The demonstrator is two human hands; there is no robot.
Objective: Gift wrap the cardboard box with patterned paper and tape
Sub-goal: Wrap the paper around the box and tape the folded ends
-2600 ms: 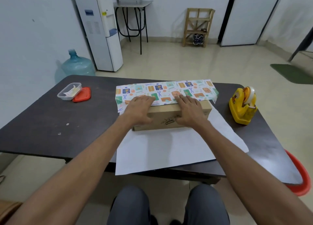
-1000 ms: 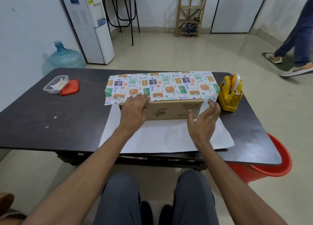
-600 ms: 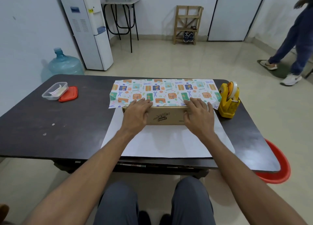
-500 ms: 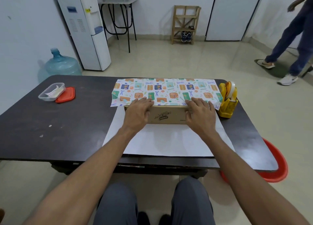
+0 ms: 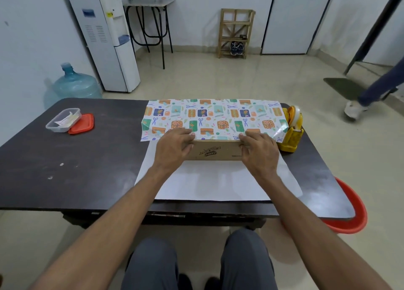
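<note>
A brown cardboard box (image 5: 215, 151) lies on the white underside of the patterned wrapping paper (image 5: 213, 117), whose far flap is folded over the box's top. My left hand (image 5: 173, 146) lies over the box's left end, fingers on the paper's edge. My right hand (image 5: 259, 151) lies over the right end, fingertips curled at the paper's edge along the box's top front rim. The near part of the sheet spreads flat and white toward me. A yellow tape dispenser (image 5: 291, 130) stands just right of the box, partly behind the paper's corner.
A clear plastic container (image 5: 63, 120) and its red lid (image 5: 82, 126) sit at the dark table's (image 5: 65, 158) far left. A red tub (image 5: 349, 211) stands on the floor under the right corner. A person's leg and shoe (image 5: 358, 106) pass at the right.
My right hand came back from the box's right side onto its top edge. Both hands have since stayed pressing the folded flap, shifting only slightly. The person at the right walked on.
</note>
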